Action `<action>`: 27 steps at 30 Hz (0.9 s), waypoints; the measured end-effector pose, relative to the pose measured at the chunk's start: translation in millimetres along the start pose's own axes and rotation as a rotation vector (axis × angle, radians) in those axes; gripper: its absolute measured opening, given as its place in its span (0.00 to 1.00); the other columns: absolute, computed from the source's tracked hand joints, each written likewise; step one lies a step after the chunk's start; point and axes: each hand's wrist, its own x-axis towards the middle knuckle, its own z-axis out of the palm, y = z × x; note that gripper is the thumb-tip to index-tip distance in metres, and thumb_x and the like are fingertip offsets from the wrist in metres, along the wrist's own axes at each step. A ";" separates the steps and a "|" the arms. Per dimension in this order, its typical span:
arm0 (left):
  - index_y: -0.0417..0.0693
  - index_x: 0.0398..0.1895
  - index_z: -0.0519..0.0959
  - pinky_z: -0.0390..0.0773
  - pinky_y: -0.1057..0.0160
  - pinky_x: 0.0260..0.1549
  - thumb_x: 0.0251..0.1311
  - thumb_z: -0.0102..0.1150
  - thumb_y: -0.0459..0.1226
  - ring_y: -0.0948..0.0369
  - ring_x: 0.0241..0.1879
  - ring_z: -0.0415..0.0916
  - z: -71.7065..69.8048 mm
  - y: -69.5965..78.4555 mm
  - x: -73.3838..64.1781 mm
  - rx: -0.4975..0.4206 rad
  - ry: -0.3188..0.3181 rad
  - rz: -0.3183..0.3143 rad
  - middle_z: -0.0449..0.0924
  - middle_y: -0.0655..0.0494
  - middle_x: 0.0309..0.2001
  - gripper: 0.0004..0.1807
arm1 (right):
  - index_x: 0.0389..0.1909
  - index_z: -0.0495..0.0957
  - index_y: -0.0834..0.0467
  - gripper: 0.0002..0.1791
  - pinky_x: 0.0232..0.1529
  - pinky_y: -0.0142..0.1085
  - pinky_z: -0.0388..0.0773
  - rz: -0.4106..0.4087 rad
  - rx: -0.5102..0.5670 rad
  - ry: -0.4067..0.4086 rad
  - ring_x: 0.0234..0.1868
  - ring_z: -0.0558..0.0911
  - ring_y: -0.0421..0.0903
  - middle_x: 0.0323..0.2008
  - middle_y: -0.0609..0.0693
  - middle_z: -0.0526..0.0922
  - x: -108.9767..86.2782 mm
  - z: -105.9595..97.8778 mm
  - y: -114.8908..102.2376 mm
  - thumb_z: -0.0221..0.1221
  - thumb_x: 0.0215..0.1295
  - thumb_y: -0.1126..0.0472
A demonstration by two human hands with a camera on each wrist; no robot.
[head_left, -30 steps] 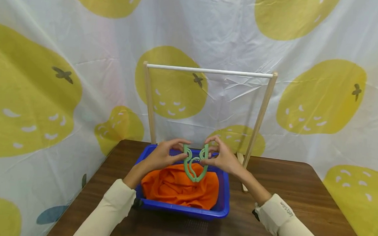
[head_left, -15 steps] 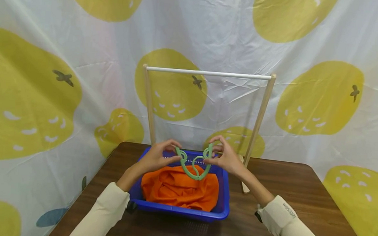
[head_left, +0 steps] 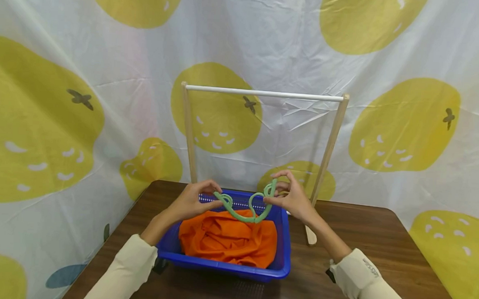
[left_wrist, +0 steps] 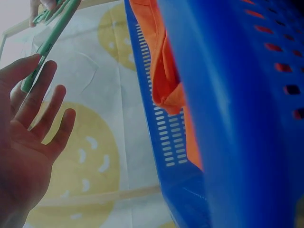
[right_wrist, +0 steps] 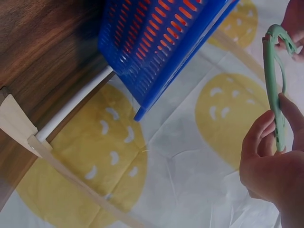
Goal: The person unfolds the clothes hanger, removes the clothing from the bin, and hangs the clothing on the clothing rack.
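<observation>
A light green folding clothes hanger [head_left: 256,219] is held up over the blue basket [head_left: 233,267], its two arms spread in a wide V with the joint at the bottom. My left hand [head_left: 189,202] pinches the end of the left arm between thumb and fingers. At the other end, my right hand [head_left: 295,201] pinches the right arm, which stands steeper. A curved hook piece rises between the arms. Under the hanger, a crumpled orange cloth [head_left: 222,241] fills much of the basket. In the right wrist view the hanger [right_wrist: 271,80] runs up from the right thumb and fingers.
Behind the basket stands a rack with wooden posts [head_left: 331,147] and a white top bar [head_left: 262,93]. Its right foot [head_left: 310,236] rests on the dark wooden table [head_left: 364,246]. A fruit-print curtain [head_left: 297,48] hangs behind and at the sides.
Both hands have moved apart, the left one farther. The hanger's arms have swung from a narrow U shape out to a wide V. Basket and cloth have stayed in place.
</observation>
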 end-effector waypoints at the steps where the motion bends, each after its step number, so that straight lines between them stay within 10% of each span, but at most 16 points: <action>1: 0.47 0.47 0.82 0.84 0.55 0.51 0.60 0.76 0.36 0.55 0.47 0.87 -0.5 -0.8 -1.0 0.005 0.003 -0.001 0.87 0.55 0.44 0.14 | 0.57 0.66 0.62 0.36 0.32 0.33 0.81 0.001 -0.001 0.006 0.30 0.80 0.47 0.28 0.58 0.83 -0.1 -1.0 0.0 0.75 0.51 0.78; 27: 0.53 0.43 0.85 0.82 0.48 0.55 0.60 0.76 0.39 0.59 0.48 0.85 -4.1 -11.1 -15.3 0.088 0.003 -0.037 0.87 0.61 0.43 0.11 | 0.59 0.64 0.63 0.35 0.37 0.29 0.82 0.049 0.070 0.230 0.34 0.84 0.39 0.34 0.47 0.88 -2.1 -13.0 2.0 0.73 0.55 0.77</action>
